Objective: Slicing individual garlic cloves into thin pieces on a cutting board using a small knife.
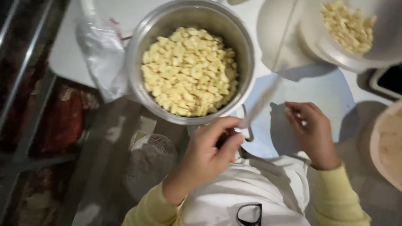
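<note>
My left hand is closed around a dark handle. A long pale blade, blurred, runs from it up and to the right. My right hand hovers over a round pale blue board, its fingers pinched on a small pale piece. Just beyond my left hand stands a steel pot filled with several pale yellow peeled pieces. At the top right, a white bowl holds more of the same pieces.
A crumpled clear plastic bag lies left of the pot on a white surface. A round wooden item sits at the right edge. Dark-rimmed glasses hang on my white top. Below left are a grey bundle and a red patterned rug.
</note>
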